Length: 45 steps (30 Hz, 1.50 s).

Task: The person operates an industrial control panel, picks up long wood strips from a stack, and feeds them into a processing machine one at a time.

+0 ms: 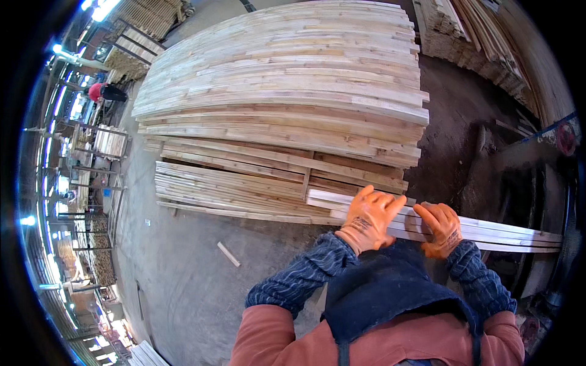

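Several long, pale wooden strips (500, 233) lie side by side in front of me, running from the stacked wood toward the machine-like frame at the right. My left hand (368, 222), in an orange glove, is closed over them near their left end. My right hand (442, 230), gloved the same way, grips the same strips a little farther right, its fingers curled over the far edge. The undersides of both hands are hidden. Beyond my left hand, the strips' left end rests on or just above a lower stack of boards (238, 189); I cannot tell which.
A large stack of boards (281, 67) stands behind the lower one. More lumber (470, 55) is piled at the far right. Dark metal framework (540, 210) stands at my right. A loose wood piece (229, 254) lies on the concrete floor. A person in red (96, 92) bends far left.
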Available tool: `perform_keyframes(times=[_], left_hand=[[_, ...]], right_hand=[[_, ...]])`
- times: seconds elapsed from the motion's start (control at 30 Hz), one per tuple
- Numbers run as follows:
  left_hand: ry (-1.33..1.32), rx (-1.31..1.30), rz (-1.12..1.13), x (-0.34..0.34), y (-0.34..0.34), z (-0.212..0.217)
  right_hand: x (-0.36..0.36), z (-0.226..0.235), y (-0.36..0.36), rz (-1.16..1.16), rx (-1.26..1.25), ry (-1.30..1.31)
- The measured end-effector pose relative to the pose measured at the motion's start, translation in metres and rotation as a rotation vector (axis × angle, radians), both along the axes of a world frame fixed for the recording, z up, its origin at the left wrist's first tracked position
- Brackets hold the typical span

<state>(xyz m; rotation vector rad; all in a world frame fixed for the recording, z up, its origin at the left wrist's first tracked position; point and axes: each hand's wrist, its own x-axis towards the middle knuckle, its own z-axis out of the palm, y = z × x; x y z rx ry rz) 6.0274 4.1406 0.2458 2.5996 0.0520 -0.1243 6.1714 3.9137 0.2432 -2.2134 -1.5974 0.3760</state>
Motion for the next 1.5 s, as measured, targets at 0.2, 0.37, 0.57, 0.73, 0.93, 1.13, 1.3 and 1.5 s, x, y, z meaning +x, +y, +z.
perform_keyframes(times=[0.2,0.37,0.57,0.73,0.93,1.13,1.3,1.5], left_hand=[[-0.085,-0.101,0.126,-0.021,0.057,-0.010],[-0.143,-0.530,0.305,-0.034,0.085,-0.065],[0.039,-1.164,0.892,-0.067,0.121,-0.222],[0.274,-1.328,1.243,-0.040,0.195,-0.294],[0.063,-1.185,1.253,-0.045,0.348,-0.416],[0.065,-1.462,1.773,0.050,0.388,-0.387],[0.004,-1.555,1.795,0.052,0.390,-0.401],[-0.028,-1.780,1.735,0.040,0.392,-0.406]], right_hand=[[-0.004,0.003,0.013,-0.061,-0.029,-0.040],[-0.018,0.007,0.054,-0.105,0.006,-0.041],[-0.028,0.016,0.149,-0.140,0.210,0.224],[0.017,-0.172,0.167,-0.792,0.228,0.588],[0.165,-0.371,0.126,-1.364,0.027,0.439],[0.194,-0.392,0.123,-1.426,0.127,1.077],[0.196,-0.422,0.100,-1.629,0.327,1.235],[0.191,-0.441,0.063,-1.587,0.287,1.225]])
